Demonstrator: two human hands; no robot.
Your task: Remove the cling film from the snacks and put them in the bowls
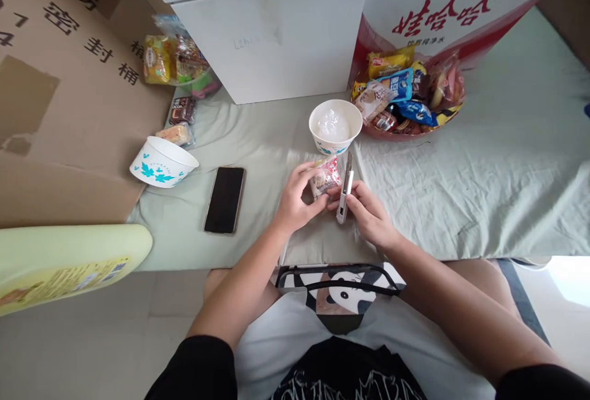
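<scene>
My left hand [297, 198] is closed on a small snack packet [325, 177] in clear and red printed wrapping, thumb and fingers at its left side. In my right hand [367, 211] is a utility knife [344, 198], held upright with its blade end pointing away from me. The right fingertips reach behind the knife to the packet's lower right edge. Just beyond the packet stands a white paper bowl [335, 126] with crumpled clear plastic inside.
A basket [408, 136] heaped with wrapped snacks stands at the right rear. To the left are a phone [224, 200], a tilted paper bowl [162, 163] and more packaged snacks [177, 59]. White boxes [286, 37] line the back; a large cardboard box [69, 111] borders the left.
</scene>
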